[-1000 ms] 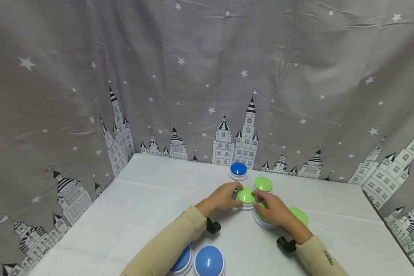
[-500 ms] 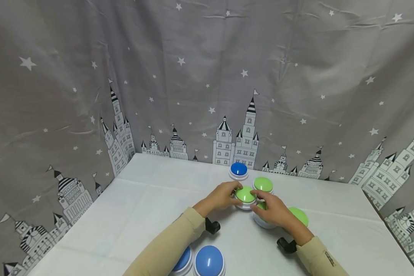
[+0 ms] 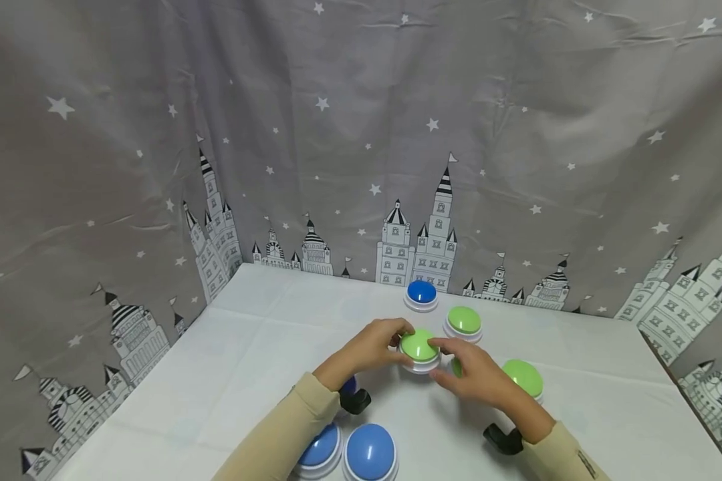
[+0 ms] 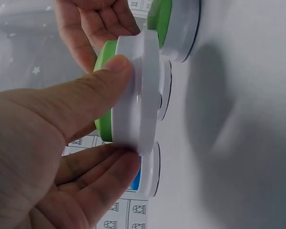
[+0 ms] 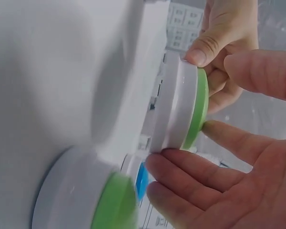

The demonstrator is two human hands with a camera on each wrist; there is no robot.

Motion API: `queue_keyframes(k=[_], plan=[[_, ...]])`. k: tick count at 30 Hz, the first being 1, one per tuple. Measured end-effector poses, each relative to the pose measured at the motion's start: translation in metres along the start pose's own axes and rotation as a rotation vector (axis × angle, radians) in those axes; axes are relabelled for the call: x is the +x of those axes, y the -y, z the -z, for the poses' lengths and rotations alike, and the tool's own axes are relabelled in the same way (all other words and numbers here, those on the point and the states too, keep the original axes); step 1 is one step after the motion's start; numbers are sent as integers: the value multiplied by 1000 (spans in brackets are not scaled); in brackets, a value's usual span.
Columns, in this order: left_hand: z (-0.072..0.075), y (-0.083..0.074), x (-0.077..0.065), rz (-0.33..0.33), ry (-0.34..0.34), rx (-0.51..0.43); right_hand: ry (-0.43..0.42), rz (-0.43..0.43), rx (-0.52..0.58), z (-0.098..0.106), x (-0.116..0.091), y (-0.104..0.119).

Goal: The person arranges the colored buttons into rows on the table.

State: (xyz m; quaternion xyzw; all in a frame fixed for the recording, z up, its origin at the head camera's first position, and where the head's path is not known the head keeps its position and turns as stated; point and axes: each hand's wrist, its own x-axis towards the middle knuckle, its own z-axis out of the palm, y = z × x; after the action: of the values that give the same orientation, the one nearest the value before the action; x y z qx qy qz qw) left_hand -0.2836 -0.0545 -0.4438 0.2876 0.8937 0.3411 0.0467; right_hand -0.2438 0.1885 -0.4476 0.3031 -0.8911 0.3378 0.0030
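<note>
In the head view, my left hand (image 3: 367, 347) grips a round push button with a green dome and white base (image 3: 420, 344). The left wrist view shows the thumb (image 4: 97, 86) on one side of its base and fingers on the other. The button is raised off the table, tilted in neither wrist view enough to judge. My right hand (image 3: 475, 371) lies along the opposite side, fingers fairly straight. Its fingertips touch the rim in the right wrist view, while its thumb (image 5: 257, 71) stands apart. Another green button (image 3: 456, 366) is mostly hidden behind the right hand.
A green button (image 3: 464, 321) and a blue one (image 3: 422, 292) stand farther back; another green button (image 3: 523, 378) is at right. Two blue buttons (image 3: 370, 451) sit near the front. A dark blue shape (image 3: 349, 385) shows beneath the left wrist. Grey curtain (image 3: 313, 153) surrounds the white table.
The held green button has risen and moved left, away from the other green buttons, with both hands following. The right thumb shows farther from it. The head view has shifted slightly.
</note>
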Motion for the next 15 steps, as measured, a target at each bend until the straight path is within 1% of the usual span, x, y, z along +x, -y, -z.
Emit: queue_keyframes(k=[8,15], plan=[[8,-6,-27,21,41,23,80,55,22,-4,-6,17],[15,-9,-50,35,89,84,168,53,82,-13,-11,31]])
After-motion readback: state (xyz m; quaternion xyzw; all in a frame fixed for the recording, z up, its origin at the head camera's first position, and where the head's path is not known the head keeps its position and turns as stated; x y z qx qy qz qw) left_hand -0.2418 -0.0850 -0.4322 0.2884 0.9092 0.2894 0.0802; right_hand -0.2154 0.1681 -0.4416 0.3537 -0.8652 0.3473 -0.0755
